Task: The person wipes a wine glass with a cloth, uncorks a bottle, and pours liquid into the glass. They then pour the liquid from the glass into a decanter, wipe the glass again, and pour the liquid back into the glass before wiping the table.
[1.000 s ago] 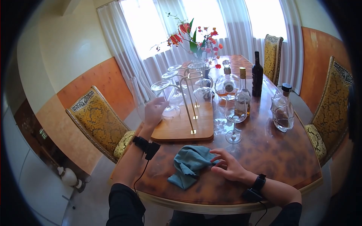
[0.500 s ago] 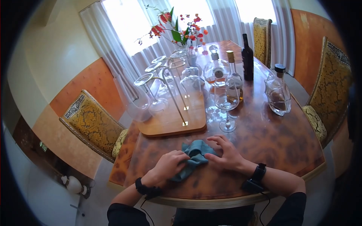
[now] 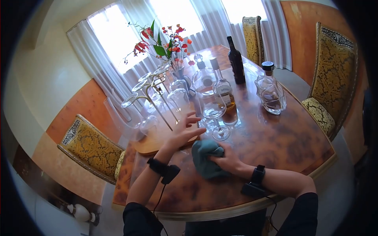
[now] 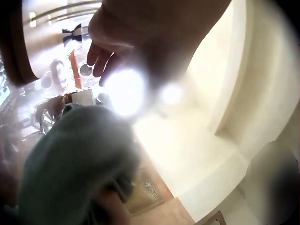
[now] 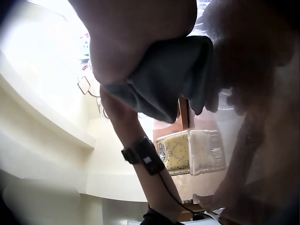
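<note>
My right hand (image 3: 228, 159) grips a bunched teal cloth (image 3: 206, 159) over the near part of the table, thumb pressed against the folds. In the right wrist view the cloth (image 5: 168, 79) hangs below that hand. My left hand (image 3: 185, 131) holds nothing; its fingers are spread and reach toward a wine glass (image 3: 213, 111). This glass stands upright on its foot, just right of the fingertips. In the left wrist view the left hand (image 4: 140, 33) is above the cloth (image 4: 75, 159), apart from it.
Behind the left hand is a wooden board (image 3: 147, 146) with a brass rack (image 3: 151, 92) of upside-down glasses and a tall clear decanter (image 3: 122, 120). Liquor bottles (image 3: 226, 94), a dark wine bottle (image 3: 236, 63) and a faceted decanter (image 3: 271, 92) stand farther back. A flower vase (image 3: 179, 72) is beyond.
The left hand went from near the rack down to the cloth, then up toward the wine glass. The right hand, beside the cloth before, now holds it bunched. The head view has turned right.
</note>
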Demonstrator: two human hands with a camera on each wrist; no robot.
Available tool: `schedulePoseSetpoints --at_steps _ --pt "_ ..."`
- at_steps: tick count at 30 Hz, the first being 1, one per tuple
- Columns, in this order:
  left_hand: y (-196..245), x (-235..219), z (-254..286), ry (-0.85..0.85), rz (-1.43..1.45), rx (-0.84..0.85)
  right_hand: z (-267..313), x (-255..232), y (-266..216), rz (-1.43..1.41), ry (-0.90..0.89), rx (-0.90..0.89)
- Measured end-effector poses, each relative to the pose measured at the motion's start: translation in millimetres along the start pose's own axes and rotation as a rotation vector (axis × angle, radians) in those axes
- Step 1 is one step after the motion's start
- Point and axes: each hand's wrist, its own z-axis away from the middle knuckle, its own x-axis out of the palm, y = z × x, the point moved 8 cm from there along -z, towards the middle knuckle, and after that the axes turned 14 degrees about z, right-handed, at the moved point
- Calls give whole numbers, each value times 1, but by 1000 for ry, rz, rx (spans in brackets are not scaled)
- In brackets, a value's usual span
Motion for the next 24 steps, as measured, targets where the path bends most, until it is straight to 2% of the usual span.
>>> schedulePoseSetpoints --at_steps 1,2,3,4,5,7,8,14,18,20,22,24 --pt "-5 5 -6 -4 -3 0 2 4 -4 3 -45 -17" --pt "-14 14 -11 -51 86 -57 4 3 -6 2 -39 -17" --pt "-24 25 -18 -99 174 -112 6 7 -11 24 -106 -53" --pt "-40 33 -26 -114 358 -145 7 12 -15 47 -171 -91" --pt "-49 37 -34 -120 354 -144 7 12 -17 46 -164 -94" --pt "-44 52 -43 -233 691 -63 8 12 -20 0 -174 -107" --pt "-38 55 -46 -231 726 -15 7 11 -19 3 -169 -105" --pt "-32 61 -48 -100 773 -25 5 9 -17 19 -172 -120" --pt "-16 48 -34 -151 667 25 5 10 -11 47 -216 -114" --pt "16 36 -11 -187 521 119 6 13 -7 56 -248 -97" --pt "48 27 22 -167 580 168 4 13 -3 29 -219 -86" --pt "59 8 49 -155 585 268 1 11 -1 30 -207 -64"
